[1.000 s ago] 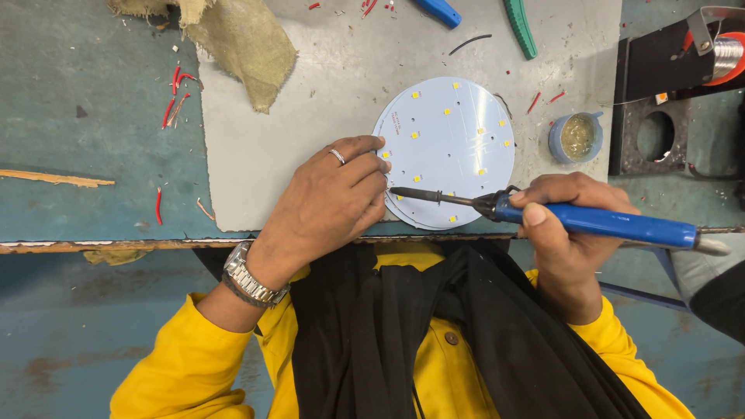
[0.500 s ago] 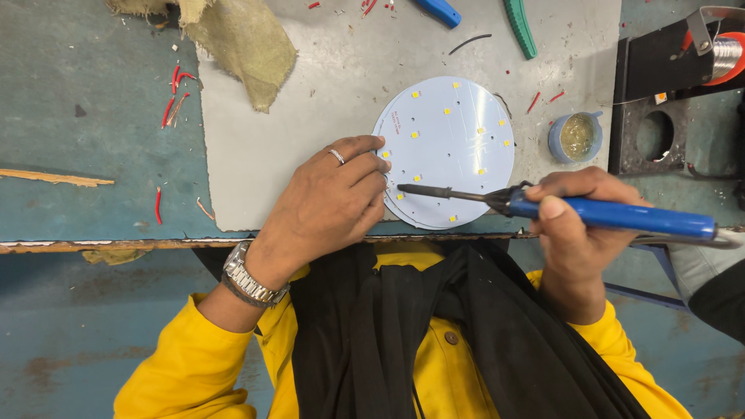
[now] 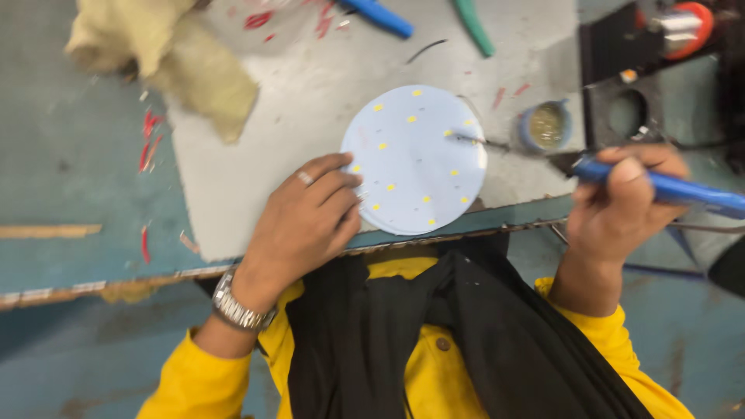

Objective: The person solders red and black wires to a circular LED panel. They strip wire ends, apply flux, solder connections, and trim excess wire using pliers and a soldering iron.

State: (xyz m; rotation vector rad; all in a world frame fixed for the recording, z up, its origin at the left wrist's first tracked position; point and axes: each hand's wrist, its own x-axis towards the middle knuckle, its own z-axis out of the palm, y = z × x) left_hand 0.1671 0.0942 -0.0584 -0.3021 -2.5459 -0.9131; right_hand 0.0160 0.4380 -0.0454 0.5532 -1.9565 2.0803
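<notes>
Round white circuit disc (image 3: 415,159), flat and matte with small yellow square chips dotted over its face, lay on a grey sheet (image 3: 310,101) near the front edge of the teal bench (image 3: 77,186). Left hand (image 3: 306,225) rested at the disc's lower left rim, fingertips curled onto its edge and pressing it down; a ring sat on one finger, a metal-link watch (image 3: 237,306) on the wrist. Right hand (image 3: 621,213) was well right of the disc, beyond the bench edge, fist wrapped tight round the blue-handled soldering iron (image 3: 667,186). The iron's thin dark metal tip reached leftward and met the disc at its upper right rim. Small round tin (image 3: 547,126) with dull yellowish contents stood just right of the disc. Crumpled tan cloth (image 3: 171,62) lay at far left; red wire scraps (image 3: 147,140) were scattered beside it.
</notes>
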